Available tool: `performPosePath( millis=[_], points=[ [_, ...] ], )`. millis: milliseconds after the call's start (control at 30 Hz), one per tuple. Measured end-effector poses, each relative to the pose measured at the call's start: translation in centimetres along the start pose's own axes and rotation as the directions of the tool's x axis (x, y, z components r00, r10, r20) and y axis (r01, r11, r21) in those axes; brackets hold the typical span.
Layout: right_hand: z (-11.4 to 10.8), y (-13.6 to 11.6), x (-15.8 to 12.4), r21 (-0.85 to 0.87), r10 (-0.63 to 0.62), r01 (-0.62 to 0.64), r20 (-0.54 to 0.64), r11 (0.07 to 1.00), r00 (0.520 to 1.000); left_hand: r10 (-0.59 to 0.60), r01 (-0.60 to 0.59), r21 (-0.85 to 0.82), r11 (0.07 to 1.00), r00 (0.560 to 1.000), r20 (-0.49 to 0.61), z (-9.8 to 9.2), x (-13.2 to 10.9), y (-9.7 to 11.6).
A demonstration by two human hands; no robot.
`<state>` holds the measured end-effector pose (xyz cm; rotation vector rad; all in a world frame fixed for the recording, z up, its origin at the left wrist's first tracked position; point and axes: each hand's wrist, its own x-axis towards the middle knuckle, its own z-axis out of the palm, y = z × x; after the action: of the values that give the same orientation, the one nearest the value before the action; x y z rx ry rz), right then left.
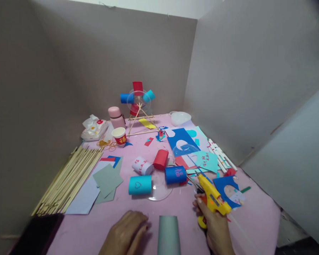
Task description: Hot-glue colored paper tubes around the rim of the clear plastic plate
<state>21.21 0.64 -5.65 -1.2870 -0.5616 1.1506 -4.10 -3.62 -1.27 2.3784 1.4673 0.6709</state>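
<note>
Beyond the hands [126, 232], four paper tubes [140, 185] crowd a clear disc [159, 193].

The right hand [215, 223] holds a yellow glue gun [212, 194]. The left hand [126, 232] is near a grey paper roll [168, 235], but its fingers [138, 216] look blurry. On the pink bench [79, 233], four bright rolls [140, 185] lie around a clear plate [158, 191]. A wheel [138, 101] on sticks [134, 122] stands behind.

Sticks [69, 180] left, glue gun [214, 196] right
</note>
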Motion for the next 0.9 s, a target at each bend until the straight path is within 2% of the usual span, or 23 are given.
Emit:
performPosePath(
  millis=[133, 267, 533, 733, 833, 900],
  points=[
    [-0.2, 0.1, 0.1, 0.017, -0.018, 0.018, 0.004, 1.000, 1.000, 0.221, -0.187, 0.298, 0.936, 0.971, -0.087, 1.2, 1.6, -2.2],
    [-0.1, 0.2, 0.2, 0.007, -0.032, 0.032, -0.012, 0.999, 0.999, 0.305, -0.230, 0.384, 0.894, 0.941, -0.146, 2.6, 2.8, -2.3],
    [0.1, -0.1, 0.2, 0.062, 0.020, -0.022, 0.022, 0.998, 1.000, 0.289, -0.191, 0.431, 0.882, 0.941, -0.175, 3.6, 3.7, -1.2],
    [-0.1, 0.0, 0.2, 0.062, 0.056, -0.060, 0.051, 0.996, 0.997, 0.201, -0.094, 0.458, 0.884, 0.961, -0.191, 5.0, 4.1, 0.8],
    [-0.1, 0.2, 0.3, 0.055, 0.055, -0.057, 0.050, 0.997, 0.997, 0.208, -0.094, 0.453, 0.887, 0.956, -0.209, 4.6, 3.7, 1.7],
    [-0.2, 0.2, 0.4, 0.064, 0.052, -0.055, 0.045, 0.996, 0.998, 0.195, -0.068, 0.412, 0.909, 0.941, -0.275, 3.7, 3.3, 1.8]
  ],
)
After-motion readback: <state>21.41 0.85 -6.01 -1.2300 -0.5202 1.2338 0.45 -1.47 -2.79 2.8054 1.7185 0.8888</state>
